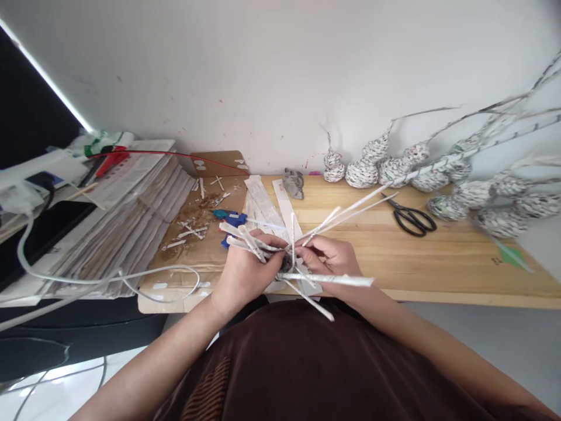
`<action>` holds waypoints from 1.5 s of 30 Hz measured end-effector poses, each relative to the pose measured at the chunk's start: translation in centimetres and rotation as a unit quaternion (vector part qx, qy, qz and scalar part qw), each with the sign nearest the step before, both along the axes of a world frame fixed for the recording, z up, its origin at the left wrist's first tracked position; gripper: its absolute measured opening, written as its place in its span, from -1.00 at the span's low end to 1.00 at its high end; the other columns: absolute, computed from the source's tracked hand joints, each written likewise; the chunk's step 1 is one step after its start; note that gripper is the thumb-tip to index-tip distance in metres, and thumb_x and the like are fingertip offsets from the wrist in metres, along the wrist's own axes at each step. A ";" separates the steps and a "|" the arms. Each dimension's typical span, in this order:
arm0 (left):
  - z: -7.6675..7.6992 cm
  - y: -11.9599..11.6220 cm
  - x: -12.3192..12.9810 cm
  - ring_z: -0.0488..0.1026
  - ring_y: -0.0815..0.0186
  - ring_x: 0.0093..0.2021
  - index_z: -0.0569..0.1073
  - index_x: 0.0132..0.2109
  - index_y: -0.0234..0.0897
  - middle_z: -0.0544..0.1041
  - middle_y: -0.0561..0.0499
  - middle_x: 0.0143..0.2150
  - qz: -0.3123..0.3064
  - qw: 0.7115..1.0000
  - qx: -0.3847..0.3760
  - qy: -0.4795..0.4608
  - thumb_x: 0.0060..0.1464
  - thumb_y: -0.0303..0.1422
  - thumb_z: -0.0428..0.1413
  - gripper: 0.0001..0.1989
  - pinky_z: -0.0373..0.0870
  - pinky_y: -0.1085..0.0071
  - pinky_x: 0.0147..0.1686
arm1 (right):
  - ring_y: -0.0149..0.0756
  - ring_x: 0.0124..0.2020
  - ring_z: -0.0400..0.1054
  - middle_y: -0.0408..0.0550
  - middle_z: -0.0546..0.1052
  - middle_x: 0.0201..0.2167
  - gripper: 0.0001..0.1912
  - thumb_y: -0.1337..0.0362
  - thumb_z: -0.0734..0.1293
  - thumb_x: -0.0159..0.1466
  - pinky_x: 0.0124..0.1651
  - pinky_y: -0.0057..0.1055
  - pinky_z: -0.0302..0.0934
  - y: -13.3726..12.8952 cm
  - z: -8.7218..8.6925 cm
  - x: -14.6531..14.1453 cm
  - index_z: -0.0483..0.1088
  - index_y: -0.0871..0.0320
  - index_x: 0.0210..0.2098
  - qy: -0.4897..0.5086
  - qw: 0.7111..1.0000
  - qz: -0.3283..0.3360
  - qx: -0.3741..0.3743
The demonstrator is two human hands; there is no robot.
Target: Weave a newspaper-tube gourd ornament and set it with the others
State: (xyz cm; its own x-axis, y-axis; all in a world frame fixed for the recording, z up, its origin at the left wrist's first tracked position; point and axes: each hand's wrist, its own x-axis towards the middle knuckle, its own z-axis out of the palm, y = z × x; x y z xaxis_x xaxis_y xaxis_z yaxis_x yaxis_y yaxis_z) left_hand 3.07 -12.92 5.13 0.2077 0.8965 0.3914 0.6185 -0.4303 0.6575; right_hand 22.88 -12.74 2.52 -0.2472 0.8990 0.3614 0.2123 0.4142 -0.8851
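Observation:
Both hands meet at the table's front edge around a small woven paper piece, from which rolled paper strips stick out in several directions. My left hand is closed on its left side, thumb against the dark centre, with a few strips rising over the fingers. My right hand pinches a strip at the right side of the piece. Long paper strips run from there up and to the right. A thicker strip crosses in front of the right hand. The lower part of the piece is partly hidden by the hands.
Black scissors lie on the wooden table. Gourd-shaped woven paper pieces line the wall at right. A blue glue gun and paper scraps rest on cardboard. At left are stacked newspapers and a white cable.

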 end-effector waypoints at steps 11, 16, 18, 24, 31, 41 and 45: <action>-0.4 -0.5 0.1 0.54 0.30 -0.26 0.57 -0.30 -0.23 0.58 0.03 -0.34 0.009 0.999 0.034 -0.012 0.12 -0.53 0.18 -0.88 0.47 0.37 -0.16 | -0.39 -0.53 0.42 -0.10 0.61 -0.44 -0.68 0.00 0.50 0.20 -0.51 -0.47 0.29 -0.6 -1.5 -1.8 0.50 0.14 -0.33 0.270 0.930 -0.059 -0.240; 0.1 -0.8 -0.3 0.56 0.33 -0.27 0.58 -0.24 -0.25 0.59 0.01 -0.29 -0.031 0.999 0.041 0.014 0.16 -0.53 0.20 -0.90 0.46 0.44 -0.21 | -0.34 -0.41 0.50 -0.07 0.64 -0.39 -0.72 0.06 0.51 0.19 -0.35 -0.45 0.36 -0.4 -0.6 -1.3 0.52 0.15 -0.33 0.207 0.956 -0.022 -0.207; 0.1 -1.0 -0.3 0.54 0.34 -0.28 0.56 -0.26 -0.26 0.56 0.01 -0.29 -0.049 0.997 0.049 0.030 0.17 -0.52 0.20 -0.92 0.43 0.45 -0.24 | -0.32 -0.38 0.52 -0.04 0.66 -0.37 -0.75 0.09 0.50 0.21 -0.33 -0.45 0.36 -0.4 -0.2 -1.0 0.52 0.15 -0.39 0.158 0.973 -0.026 -0.168; 0.3 -1.3 0.0 0.46 0.30 -0.32 0.51 -0.33 -0.30 0.48 -0.03 -0.33 -0.087 0.990 0.037 0.100 0.27 -0.47 0.09 -0.82 0.39 0.41 -0.31 | -0.34 -0.47 0.50 -0.07 0.65 -0.45 -0.80 0.17 0.47 0.24 -0.41 -0.47 0.31 -0.6 0.5 -1.1 0.54 0.14 -0.45 0.096 0.991 -0.052 -0.082; -0.6 -0.8 -0.9 0.55 0.30 -0.21 0.57 -0.24 -0.22 0.60 -0.02 -0.22 -0.061 0.996 0.059 0.039 0.23 -0.47 0.15 -0.89 0.45 0.41 -0.18 | -0.22 -0.21 0.60 -0.01 0.69 -0.21 -0.83 0.22 0.41 0.32 -0.13 -0.35 0.47 -0.9 -0.9 -1.3 0.61 0.11 -0.14 0.096 0.993 -0.016 -0.061; 0.4 -0.8 0.1 0.60 0.30 -0.32 0.53 -0.24 -0.24 0.64 0.07 -0.34 0.028 0.997 0.026 0.061 0.13 -0.51 0.20 -0.92 0.46 0.46 -0.33 | -0.15 -0.11 0.56 0.00 0.62 -0.05 -0.47 0.41 0.43 0.26 0.00 -0.18 0.48 -2.0 -1.5 -1.1 0.43 -0.02 0.20 -0.001 0.995 -0.005 0.103; 0.4 -1.0 0.0 0.62 0.31 -0.34 0.53 -0.16 -0.22 0.66 0.08 -0.32 0.049 0.994 0.055 0.082 0.11 -0.54 0.19 -0.83 0.45 0.47 -0.35 | -0.17 -0.15 0.57 -0.04 0.64 -0.13 -0.55 0.39 0.43 0.28 -0.05 -0.21 0.49 -2.1 -1.0 -1.6 0.46 -0.03 0.14 -0.032 0.986 -0.035 0.158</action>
State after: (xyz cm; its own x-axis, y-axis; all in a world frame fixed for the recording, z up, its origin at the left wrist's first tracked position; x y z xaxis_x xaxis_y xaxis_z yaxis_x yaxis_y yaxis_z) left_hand 3.12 -13.97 5.50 0.1916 0.8689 0.4563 0.7562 -0.4271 0.4958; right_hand 21.28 -14.89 1.53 -0.2189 0.7603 0.6116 0.3011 0.6489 -0.6988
